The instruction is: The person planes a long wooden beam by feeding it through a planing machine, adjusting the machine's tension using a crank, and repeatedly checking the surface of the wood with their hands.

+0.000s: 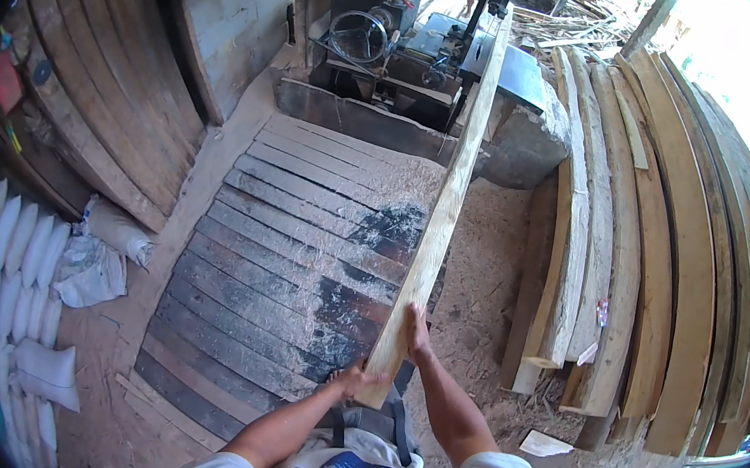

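A long, pale wooden beam (448, 210) stretches away from my waist, its far end lying on the table of a woodworking machine (429, 41). Close to the beam's near end, my left hand (356, 383) grips its left side, with the thumb over the top face. A little farther up, my right hand (418, 334) presses on the right edge, its fingers partly hidden by the wood. The machine carries a large handwheel (359, 36) and sits behind a low concrete ledge (360, 120).
Dark floor slats (252, 262) strewn with sawdust lie below the beam. Stacked timbers (685, 269) fill the right side. Leaning boards (107, 65) and piled white sacks (18, 240) line the left. Scrap wood (566, 20) lies behind the machine.
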Action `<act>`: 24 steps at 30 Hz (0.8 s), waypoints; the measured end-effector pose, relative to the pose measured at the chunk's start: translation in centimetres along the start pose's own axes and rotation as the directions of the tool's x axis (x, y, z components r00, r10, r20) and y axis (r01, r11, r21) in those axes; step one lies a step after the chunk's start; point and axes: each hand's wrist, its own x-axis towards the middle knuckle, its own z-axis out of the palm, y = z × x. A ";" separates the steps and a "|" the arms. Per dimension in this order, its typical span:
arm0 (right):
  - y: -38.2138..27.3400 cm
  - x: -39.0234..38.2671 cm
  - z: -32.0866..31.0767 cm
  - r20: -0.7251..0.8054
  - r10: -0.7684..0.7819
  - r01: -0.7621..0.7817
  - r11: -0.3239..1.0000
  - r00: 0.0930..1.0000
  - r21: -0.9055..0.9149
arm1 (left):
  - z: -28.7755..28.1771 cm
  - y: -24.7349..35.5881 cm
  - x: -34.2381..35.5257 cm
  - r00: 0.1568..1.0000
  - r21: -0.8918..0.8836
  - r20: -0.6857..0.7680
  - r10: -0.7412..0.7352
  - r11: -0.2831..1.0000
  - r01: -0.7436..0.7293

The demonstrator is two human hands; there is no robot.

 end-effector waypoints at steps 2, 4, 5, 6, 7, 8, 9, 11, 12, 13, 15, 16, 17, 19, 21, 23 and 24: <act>2.9 -7.1 0.3 -0.034 0.017 -0.018 1.000 0.999 -0.016 | 1.5 -2.5 -6.5 0.996 0.319 -0.088 -0.009 0.947 0.037; 6.8 -13.2 0.3 -0.043 0.025 -0.027 0.999 0.999 -0.038 | 1.7 -12.1 -8.8 0.995 0.217 0.004 -0.095 0.972 0.092; 8.6 -15.9 0.9 -0.036 0.048 -0.050 0.997 0.998 -0.062 | 1.6 -16.7 -10.2 0.980 0.004 0.126 -0.156 0.988 0.156; 10.4 -19.4 -1.3 -0.047 0.066 -0.068 0.997 0.997 -0.025 | 4.7 -14.3 -14.0 0.960 -0.071 0.203 -0.191 0.975 0.209; 11.3 -23.1 -0.9 -0.043 0.067 -0.068 0.997 0.997 -0.025 | 6.1 -15.4 -17.7 0.961 -0.072 0.199 -0.191 0.975 0.209; 11.9 -26.7 -0.5 -0.047 0.041 -0.044 0.997 0.998 -0.061 | 7.2 -16.7 -20.6 0.945 -0.161 0.213 -0.248 0.945 0.284; 12.5 -29.6 -0.7 -0.062 0.003 -0.009 0.995 0.998 -0.095 | 8.2 -17.9 -22.6 0.924 -0.234 0.243 -0.297 0.906 0.353; 16.9 -33.6 -1.5 -0.104 -0.023 0.018 0.999 0.994 -0.045 | 9.9 -22.8 -26.7 0.947 -0.199 0.156 -0.282 0.930 0.309; 16.6 -37.8 -0.4 -0.084 0.106 -0.111 0.992 0.991 -0.055 | 10.2 -24.9 -29.8 0.945 -0.228 0.155 -0.288 0.921 0.318; 17.0 -41.4 0.6 -0.063 0.234 -0.238 0.969 0.970 -0.068 | 10.4 -27.2 -32.9 0.943 -0.255 0.154 -0.294 0.910 0.326; 18.5 -47.2 0.3 -0.046 0.187 -0.190 0.980 0.981 -0.067 | 12.4 -31.2 -37.7 0.974 -0.239 0.107 -0.200 0.946 0.220; 18.7 -50.5 0.9 -0.068 0.126 -0.133 0.985 0.990 -0.107 | 13.0 -32.5 -40.6 0.946 -0.327 0.159 -0.282 0.889 0.320; 18.3 -53.7 1.9 -0.084 0.058 -0.070 0.986 0.995 -0.148 | 13.5 -33.3 -43.3 0.910 -0.403 0.216 -0.352 0.817 0.412; 18.6 -58.7 4.0 -0.068 0.022 -0.032 0.988 0.997 -0.148 | 13.4 -36.7 -47.9 0.933 -0.404 0.190 -0.306 0.842 0.358; 22.3 -62.4 5.0 0.015 0.024 -0.023 0.998 1.000 -0.059 | 12.8 -40.1 -51.8 0.950 -0.296 0.064 -0.307 0.903 0.312; 25.0 -65.4 5.7 0.055 0.115 -0.118 0.991 0.992 0.058 | 12.2 -43.0 -56.1 0.954 -0.250 0.051 -0.296 0.921 0.299; 26.0 -66.5 6.3 0.001 0.161 -0.161 0.986 0.987 0.036 | 11.5 -44.6 -58.3 0.952 -0.290 0.059 -0.302 0.907 0.306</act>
